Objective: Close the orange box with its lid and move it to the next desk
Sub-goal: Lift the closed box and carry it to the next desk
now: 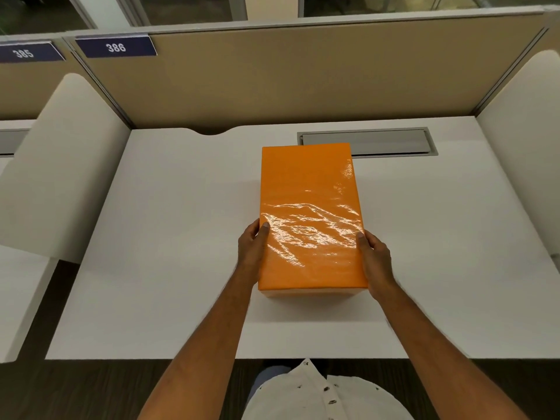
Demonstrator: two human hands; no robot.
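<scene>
The orange box (309, 213) stands on the white desk (169, 237) with its glossy orange lid on top, long side pointing away from me. My left hand (253, 248) grips the box's near left side, thumb on the lid. My right hand (375, 259) grips the near right side the same way. The fingers of both hands are hidden behind the box's sides.
A grey cable hatch (394, 142) sits in the desk behind the box. A tan partition (303, 77) labelled 386 backs the desk. White side panels (66, 165) flank it. The neighbouring desk (18, 286) lies at the left, under label 385.
</scene>
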